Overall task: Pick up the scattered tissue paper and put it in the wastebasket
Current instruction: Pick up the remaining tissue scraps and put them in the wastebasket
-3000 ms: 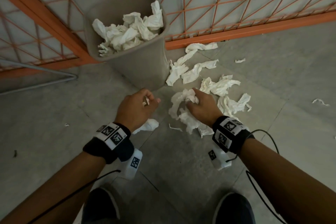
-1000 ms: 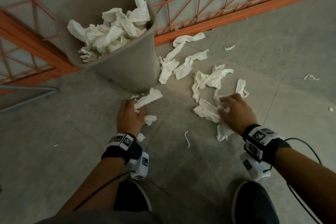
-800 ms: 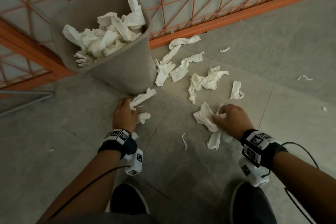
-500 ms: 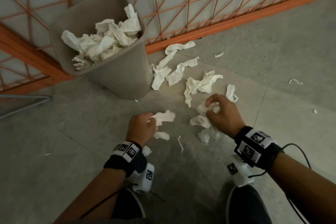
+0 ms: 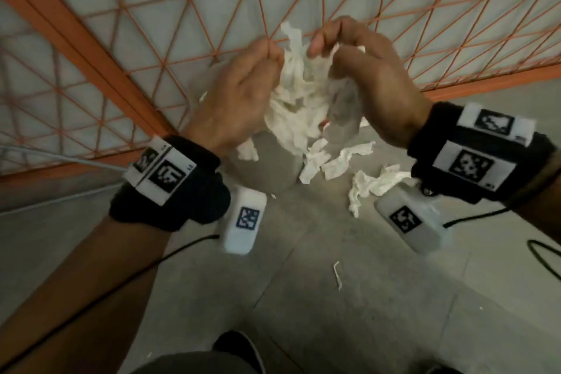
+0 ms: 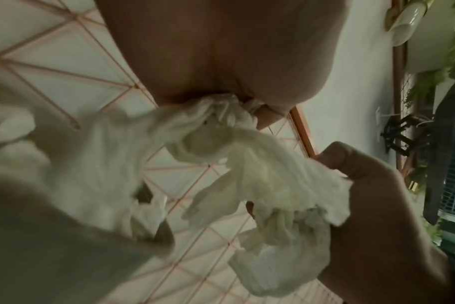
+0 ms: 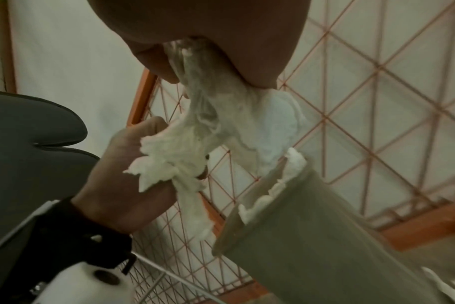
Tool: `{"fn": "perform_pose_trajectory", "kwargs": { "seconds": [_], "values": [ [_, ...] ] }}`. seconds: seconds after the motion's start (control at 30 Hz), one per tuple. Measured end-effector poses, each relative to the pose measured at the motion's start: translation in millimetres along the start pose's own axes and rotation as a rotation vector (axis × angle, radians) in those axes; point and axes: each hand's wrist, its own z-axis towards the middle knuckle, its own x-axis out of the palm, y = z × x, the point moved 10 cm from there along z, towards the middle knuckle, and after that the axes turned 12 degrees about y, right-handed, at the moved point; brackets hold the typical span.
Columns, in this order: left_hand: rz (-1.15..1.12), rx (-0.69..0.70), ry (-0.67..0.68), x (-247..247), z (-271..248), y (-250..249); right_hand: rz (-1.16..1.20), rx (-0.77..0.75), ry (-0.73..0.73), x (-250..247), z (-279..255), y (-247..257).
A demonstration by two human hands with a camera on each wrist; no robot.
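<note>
Both hands are raised side by side over the grey wastebasket, which they mostly hide. My left hand grips a crumpled white tissue wad that hangs down toward the basket. My right hand pinches another bunch of tissue right beside it, and the two bunches touch. The basket rim sits just below the hanging tissue, with white tissue showing inside. More tissue pieces lie on the floor right of the basket, plus a small scrap nearer my feet.
An orange lattice fence with a white backing stands directly behind the basket. A grey metal bar runs along the floor at the left. My shoe is at the bottom edge on the grey tiled floor.
Both hands lifted off the floor with their tissue bunches and came together above the wastebasket. Fewer loose pieces lie on the floor near my feet.
</note>
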Motion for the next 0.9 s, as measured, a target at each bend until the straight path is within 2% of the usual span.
{"fn": "perform_pose_trajectory", "kwargs": {
  "seconds": [0.1,0.17,0.23,0.3,0.37,0.47,0.6,0.73,0.8,0.83,0.9],
  "values": [
    [-0.005,-0.023,0.019,-33,18,3,0.135,0.01,0.074,14,44,13],
    [-0.065,-0.02,0.05,-43,28,10,0.178,0.071,0.037,17,71,6],
    [0.029,-0.083,0.069,-46,35,29,0.187,0.157,-0.034,18,93,-13],
    [0.172,-0.134,0.115,-41,39,55,0.182,0.232,0.001,30,108,-37],
    [0.314,-0.18,0.202,-32,40,86,-0.012,0.32,0.085,43,112,-64],
    [0.592,-0.226,0.396,-20,38,120,-0.461,0.471,0.146,46,110,-99],
    [0.856,-0.205,0.64,1,34,140,-0.906,0.531,0.423,72,107,-122],
    [0.874,-0.355,0.911,27,26,160,-1.092,0.642,0.692,100,96,-147],
    [0.883,-0.381,1.004,32,23,157,-1.137,0.675,0.853,111,89,-148],
    [0.876,-0.361,1.013,31,24,148,-1.134,0.68,0.906,113,87,-142],
    [0.855,-0.307,0.927,15,32,125,-1.082,0.639,0.919,109,90,-115]
  ]
}}
